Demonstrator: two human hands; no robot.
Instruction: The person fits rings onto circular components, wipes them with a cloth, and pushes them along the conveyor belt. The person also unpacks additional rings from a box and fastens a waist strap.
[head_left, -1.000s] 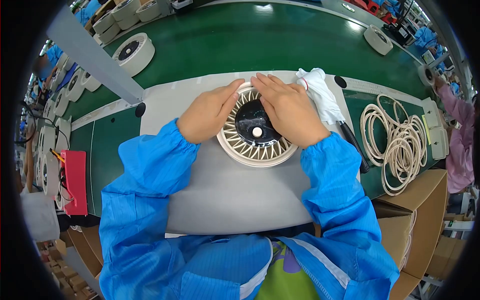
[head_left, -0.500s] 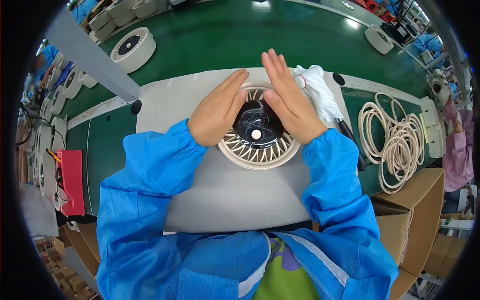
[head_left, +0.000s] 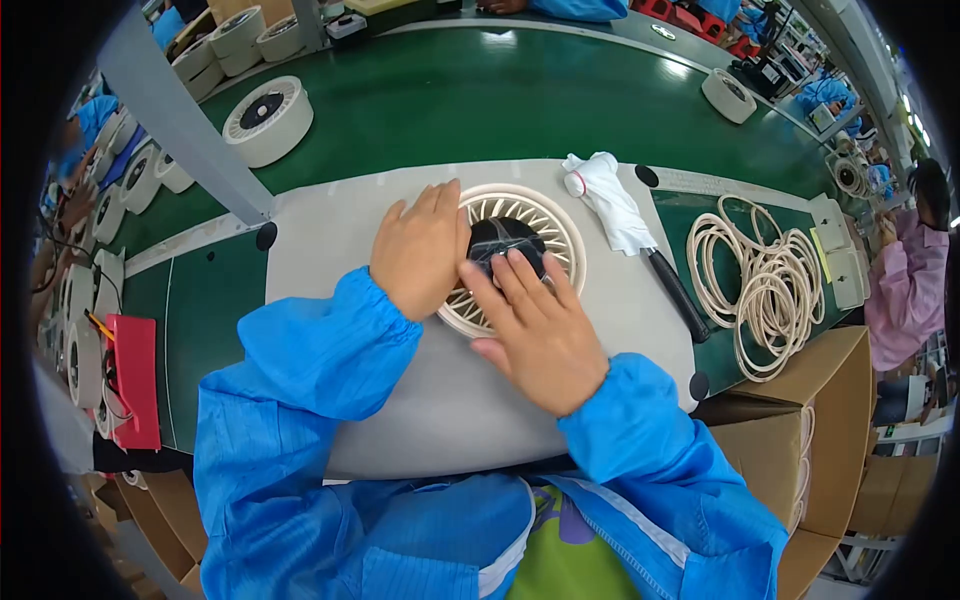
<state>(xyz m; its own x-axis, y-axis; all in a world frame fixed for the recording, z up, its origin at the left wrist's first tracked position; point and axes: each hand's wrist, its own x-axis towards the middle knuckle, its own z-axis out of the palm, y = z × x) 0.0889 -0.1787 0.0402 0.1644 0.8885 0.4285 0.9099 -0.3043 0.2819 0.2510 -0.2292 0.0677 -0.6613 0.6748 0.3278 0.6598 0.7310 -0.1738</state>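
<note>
A round cream grille [head_left: 571, 233] with radial slats lies on the grey mat [head_left: 400, 410]. Its centre is a glossy black disc [head_left: 507, 238], apparently covered in clear film. My left hand [head_left: 420, 250] rests at the grille's left side, fingers stretched and held together, covering part of the rim. Across the near part of the disc and slats lies my right hand [head_left: 535, 330], palm down with fingers spread, hiding what is beneath. Neither hand grips anything. To the right is a tool with a black handle [head_left: 678, 295], its head wrapped in white cloth [head_left: 612, 205].
Coiled cream tubing [head_left: 765, 290] lies right of the mat, above an open cardboard box [head_left: 800, 400]. A red bin [head_left: 137, 380] stands left. Beyond the mat, a green belt [head_left: 450, 100] carries a white round unit [head_left: 268, 122]. A grey post [head_left: 185, 120] rises at left.
My right hand has swung down toward me and spread flat over the near part of the disc. The left hand has turned more palm-down at the grille's left side. The camera view has shifted slightly.
</note>
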